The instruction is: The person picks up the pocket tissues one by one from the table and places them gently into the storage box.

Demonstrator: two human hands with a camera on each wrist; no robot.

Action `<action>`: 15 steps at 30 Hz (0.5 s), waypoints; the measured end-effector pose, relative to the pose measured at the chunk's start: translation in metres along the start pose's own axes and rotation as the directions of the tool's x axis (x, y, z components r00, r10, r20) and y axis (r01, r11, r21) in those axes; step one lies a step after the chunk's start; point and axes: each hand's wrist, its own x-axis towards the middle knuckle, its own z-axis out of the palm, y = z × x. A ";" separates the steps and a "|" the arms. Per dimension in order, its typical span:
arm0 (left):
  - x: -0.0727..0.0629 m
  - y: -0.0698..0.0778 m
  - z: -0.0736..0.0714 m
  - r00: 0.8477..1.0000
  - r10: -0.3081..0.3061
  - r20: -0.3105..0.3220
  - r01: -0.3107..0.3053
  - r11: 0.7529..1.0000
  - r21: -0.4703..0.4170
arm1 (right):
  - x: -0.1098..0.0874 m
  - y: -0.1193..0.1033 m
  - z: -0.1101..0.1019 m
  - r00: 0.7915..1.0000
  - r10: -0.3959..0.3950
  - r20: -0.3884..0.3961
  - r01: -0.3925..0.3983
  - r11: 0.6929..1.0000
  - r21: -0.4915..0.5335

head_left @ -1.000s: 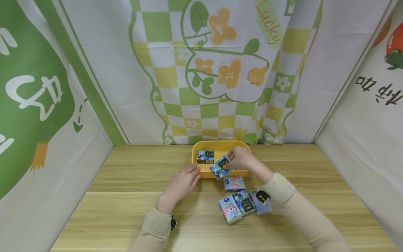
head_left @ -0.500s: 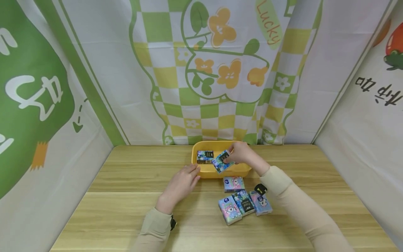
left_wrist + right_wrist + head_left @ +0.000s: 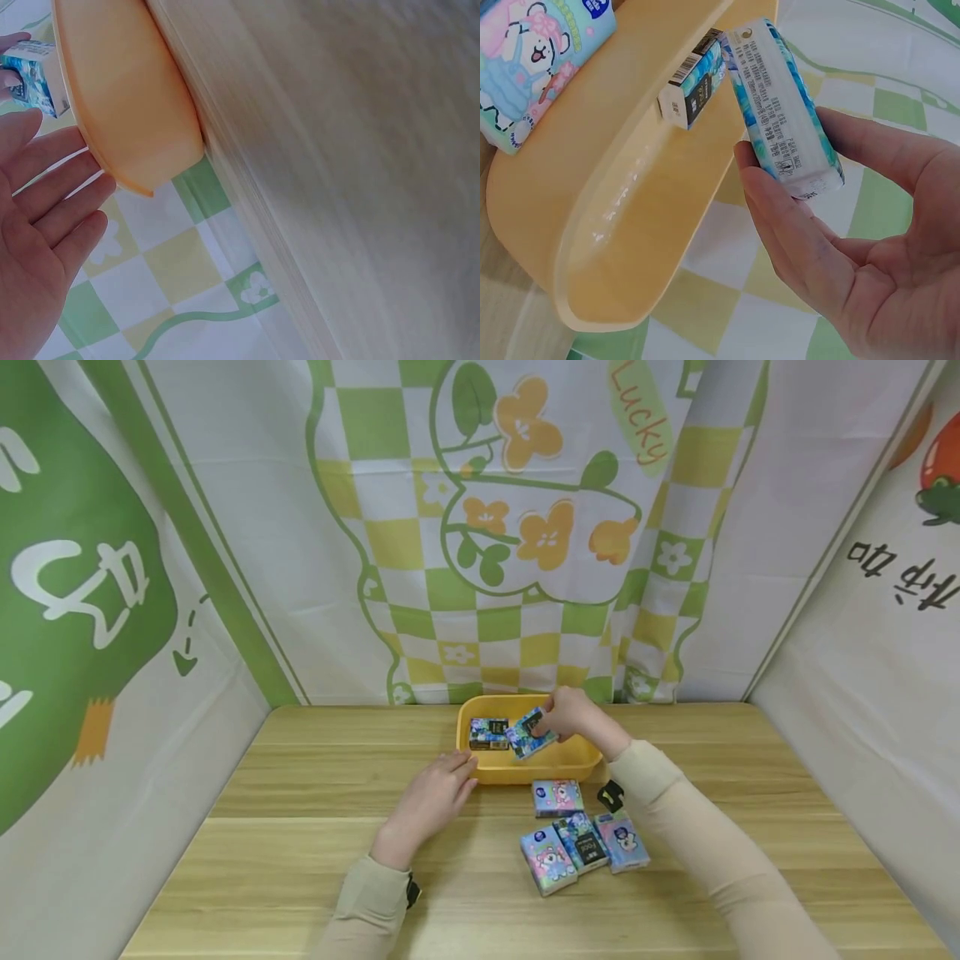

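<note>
My right hand (image 3: 573, 713) pinches a blue floral tissue pack (image 3: 529, 735) between thumb and fingers, over the yellow basket (image 3: 540, 774). In the right wrist view the held pack (image 3: 784, 109) is tilted, its white printed side toward the camera. A second blue floral tissue pack (image 3: 489, 734) lies inside the basket at its left end. My left hand (image 3: 438, 789) has its fingertips at the basket's front left rim. The left wrist view shows those fingers (image 3: 64, 176) extended, touching the basket's edge.
In front of the basket lies a pink and blue bear tissue pack (image 3: 557, 797). Nearer still are another bear pack (image 3: 550, 860), a dark blue floral pack (image 3: 581, 842) and a pink-blue pack (image 3: 622, 842). A checkered curtain (image 3: 498, 635) hangs right behind the basket.
My right hand has moved away from me with its tissue pack, from the basket's front rim to over its inside. My left hand has stayed at the rim.
</note>
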 end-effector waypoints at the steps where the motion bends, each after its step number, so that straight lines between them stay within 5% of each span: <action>1: 0.000 0.000 0.000 1.000 0.000 -0.001 0.000 1.000 -0.003 | 0.001 0.000 0.000 1.000 0.002 0.002 -0.002 1.000 0.002; 15: 0.000 0.000 0.001 1.000 -0.005 -0.002 0.005 1.000 0.005 | 0.019 0.004 0.001 0.998 0.053 0.030 -0.054 0.997 0.062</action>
